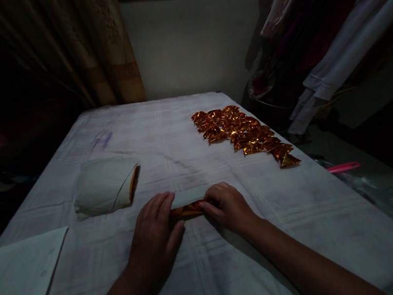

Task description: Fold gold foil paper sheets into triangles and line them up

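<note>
A sheet of foil paper (187, 211), pale on one side and shiny orange-gold on the other, lies in front of me with its near edge folded over. My left hand (155, 230) holds its left end, fingers on top and thumb at the near side. At the right end, my right hand (229, 206) grips the fold between thumb and curled fingers. Beyond my left hand rests a stack of pale paper (104, 186), its right corner showing orange foil. Several folded gold foil pieces (249, 129) lie in overlapping rows at the far right.
A white sheet (24, 277) lies at the table's left front. A pale checked cloth (165, 137) covers the table. A curtain (104, 48) hangs behind at left, and clothes (336, 47) hang at right. Beside the table's right edge is a pink handle (343, 167).
</note>
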The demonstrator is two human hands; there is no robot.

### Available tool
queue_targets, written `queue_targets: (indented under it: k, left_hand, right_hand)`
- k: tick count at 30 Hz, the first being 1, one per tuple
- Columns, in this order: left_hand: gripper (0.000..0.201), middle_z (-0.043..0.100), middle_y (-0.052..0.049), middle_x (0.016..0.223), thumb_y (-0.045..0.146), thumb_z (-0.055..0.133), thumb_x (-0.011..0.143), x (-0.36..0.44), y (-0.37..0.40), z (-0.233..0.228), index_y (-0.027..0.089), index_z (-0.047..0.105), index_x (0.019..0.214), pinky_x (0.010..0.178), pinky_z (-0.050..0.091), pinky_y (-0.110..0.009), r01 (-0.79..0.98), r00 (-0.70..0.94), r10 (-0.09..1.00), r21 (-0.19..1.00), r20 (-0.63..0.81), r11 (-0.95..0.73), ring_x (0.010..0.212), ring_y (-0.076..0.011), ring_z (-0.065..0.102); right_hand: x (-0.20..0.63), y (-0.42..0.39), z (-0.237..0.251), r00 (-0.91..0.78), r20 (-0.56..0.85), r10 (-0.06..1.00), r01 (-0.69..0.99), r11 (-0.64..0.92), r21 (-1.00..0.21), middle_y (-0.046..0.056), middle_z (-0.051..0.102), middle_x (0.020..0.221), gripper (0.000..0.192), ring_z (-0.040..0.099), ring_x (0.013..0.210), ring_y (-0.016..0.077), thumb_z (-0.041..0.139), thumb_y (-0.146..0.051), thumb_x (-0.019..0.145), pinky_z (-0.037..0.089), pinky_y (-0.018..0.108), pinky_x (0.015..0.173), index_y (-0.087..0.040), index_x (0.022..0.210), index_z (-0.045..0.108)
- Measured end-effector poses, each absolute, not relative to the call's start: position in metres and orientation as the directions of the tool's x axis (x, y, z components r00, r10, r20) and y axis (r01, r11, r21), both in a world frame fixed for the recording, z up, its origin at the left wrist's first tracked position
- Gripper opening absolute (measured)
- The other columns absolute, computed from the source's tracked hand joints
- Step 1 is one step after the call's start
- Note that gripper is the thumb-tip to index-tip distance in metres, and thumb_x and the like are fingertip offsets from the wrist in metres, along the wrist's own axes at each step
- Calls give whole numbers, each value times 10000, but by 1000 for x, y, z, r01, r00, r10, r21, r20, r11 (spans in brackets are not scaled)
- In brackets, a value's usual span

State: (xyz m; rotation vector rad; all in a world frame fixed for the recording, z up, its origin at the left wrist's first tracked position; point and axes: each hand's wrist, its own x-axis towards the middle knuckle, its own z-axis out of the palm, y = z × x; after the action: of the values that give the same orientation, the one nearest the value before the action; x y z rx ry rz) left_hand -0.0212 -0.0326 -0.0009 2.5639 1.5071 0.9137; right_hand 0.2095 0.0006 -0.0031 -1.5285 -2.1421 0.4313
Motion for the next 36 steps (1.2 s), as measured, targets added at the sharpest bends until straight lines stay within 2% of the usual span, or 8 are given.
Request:
queue_targets:
  k: [3, 7, 11, 18, 22, 30, 36]
  left_hand:
    - [467, 568, -124, 1472, 230, 507, 984, -12, -42, 1, 181, 492, 1448, 1169, 391, -532, 727, 542, 697, 155, 469, -669, 1423, -308, 450]
    - [428, 613, -130, 1429, 256, 500, 1006, -5, -48, -4, 116, 537, 1409, 1158, 430, -494, 639, 673, 621, 107, 402, -761, 1390, -283, 503]
    - [465, 611, -142, 1430, 343, 496, 1024, -7, -49, -11, 110, 524, 1425, 1131, 462, -520, 657, 671, 638, 97, 378, -748, 1365, -299, 534]
    - [492, 574, -142, 1470, 405, 441, 1048, -8, -50, -14, 120, 498, 1444, 1087, 518, -469, 672, 658, 659, 110, 363, -732, 1373, -279, 531]
    - [519, 554, -128, 1493, 412, 432, 1052, -8, -52, -16, 139, 448, 1492, 1111, 500, -475, 681, 641, 684, 153, 347, -716, 1403, -274, 497]
    - [519, 550, -135, 1495, 412, 428, 1052, -8, -50, -15, 110, 462, 1474, 1092, 520, -481, 680, 654, 678, 132, 336, -721, 1405, -282, 494]
    - [541, 513, -130, 1530, 388, 488, 1031, -9, -51, -16, 132, 429, 1504, 1133, 481, -496, 683, 638, 706, 199, 308, -703, 1437, -278, 452]
  right_hand:
    - [207, 2, -2, -263, 187, 946, 811, 322, -488, 19, 660, 753, 155, 568, 764, 190, 695, -276, 886, 376, 309, 699, -209, 751, 659]
    - [206, 2, -3, -243, 201, 949, 814, 312, -490, 18, 648, 753, 165, 557, 763, 189, 704, -256, 882, 364, 306, 699, -202, 738, 641]
    - [207, 1, -6, -242, 232, 942, 806, 329, -493, 21, 643, 780, 155, 563, 779, 194, 709, -230, 872, 363, 312, 706, -199, 741, 632]
    - [208, 0, -10, -249, 263, 932, 782, 354, -514, 23, 640, 801, 178, 564, 786, 194, 651, -274, 924, 379, 318, 725, -210, 761, 620]
    - [208, 0, -11, -252, 268, 930, 792, 358, -495, 27, 637, 819, 175, 561, 803, 202, 628, -281, 939, 376, 325, 732, -209, 779, 623]
    - [207, 0, -13, -242, 273, 931, 814, 348, -465, 21, 627, 814, 179, 549, 793, 201, 632, -284, 944, 356, 325, 720, -204, 784, 621]
    - [207, 0, -14, -250, 286, 925, 815, 360, -454, 17, 619, 809, 157, 545, 788, 200, 657, -262, 924, 351, 321, 715, -205, 785, 609]
